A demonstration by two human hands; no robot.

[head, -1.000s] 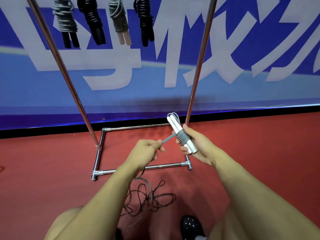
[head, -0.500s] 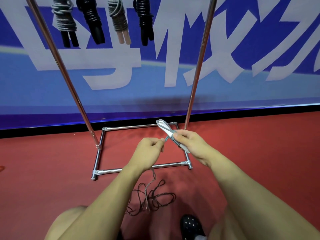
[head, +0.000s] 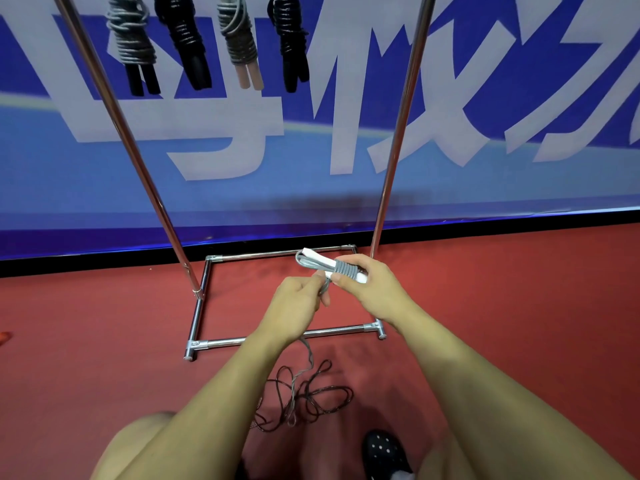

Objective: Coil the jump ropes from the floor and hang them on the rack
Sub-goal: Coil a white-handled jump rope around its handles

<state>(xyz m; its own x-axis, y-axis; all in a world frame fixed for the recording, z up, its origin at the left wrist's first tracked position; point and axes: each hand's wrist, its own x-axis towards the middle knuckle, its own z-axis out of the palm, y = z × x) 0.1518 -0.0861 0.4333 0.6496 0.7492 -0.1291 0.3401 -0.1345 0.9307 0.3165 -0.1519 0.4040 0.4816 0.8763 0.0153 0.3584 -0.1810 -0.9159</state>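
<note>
Right hand has its fingers curled round the white handles with grey rope wound on them. Just beside it, left hand pinches the grey rope, whose loose end drops to the floor below. Four coiled ropes hang on the rack above.

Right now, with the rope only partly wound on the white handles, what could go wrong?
1. The wraps are few; if the right hand loosens, they may unwind.
2. The loose rope lies tangled on the floor near the shoe; it may knot or catch as the left hand pulls it up.
3. The rope runs past the rack base and could snag there.
</note>
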